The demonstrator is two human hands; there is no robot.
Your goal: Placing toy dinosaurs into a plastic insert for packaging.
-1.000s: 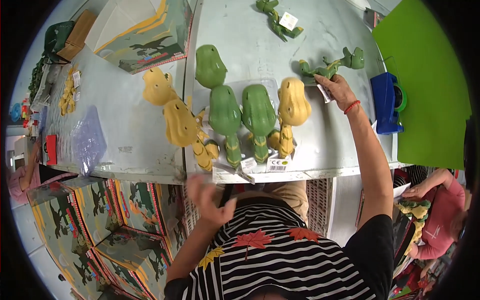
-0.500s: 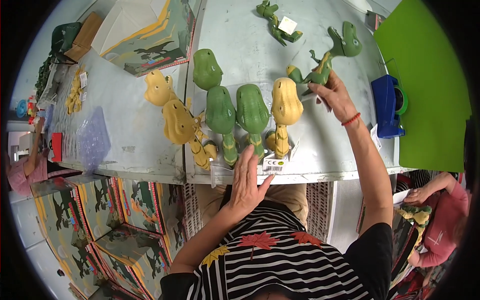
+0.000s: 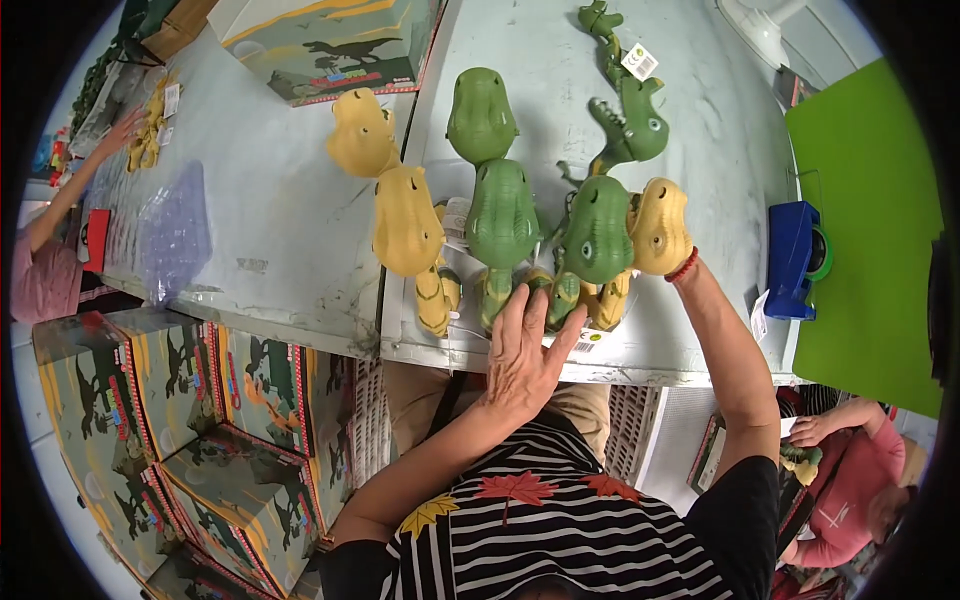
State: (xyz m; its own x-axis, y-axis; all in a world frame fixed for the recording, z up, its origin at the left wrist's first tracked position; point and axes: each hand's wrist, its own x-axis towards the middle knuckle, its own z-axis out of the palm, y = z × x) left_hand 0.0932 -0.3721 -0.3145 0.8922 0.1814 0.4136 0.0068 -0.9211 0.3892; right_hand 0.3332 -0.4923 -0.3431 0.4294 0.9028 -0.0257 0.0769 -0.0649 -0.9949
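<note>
Toy dinosaurs stand in a cluster at the table's front edge. Two have yellow heads (image 3: pixel 407 222) on the left; green ones, among them a front green dinosaur (image 3: pixel 502 215) and a tilted green dinosaur (image 3: pixel 598 232), fill the middle. My left hand (image 3: pixel 523 345) rests on the tails of the green ones, fingers stretched out and thumb apart. My right hand (image 3: pixel 688 268) reaches in behind the rightmost yellow dinosaur (image 3: pixel 660 225); its fingers are hidden by the toys. Just beyond is an open-mouthed green dinosaur (image 3: pixel 643 128), its lower body mostly covered.
Another green dinosaur (image 3: pixel 602 30) with a white tag lies farther back. A printed carton (image 3: pixel 350 55) stands back left, near bubble wrap (image 3: pixel 178 235). A blue tape dispenser (image 3: pixel 792 260) sits at right. Printed cartons (image 3: pixel 170 370) are stacked lower left. Co-workers are at both sides.
My right hand has brought the open-mouthed green dinosaur leftward to the cluster. The rightmost yellow dinosaur and its green neighbour have shifted right and tilted. My left hand stays on the tails.
</note>
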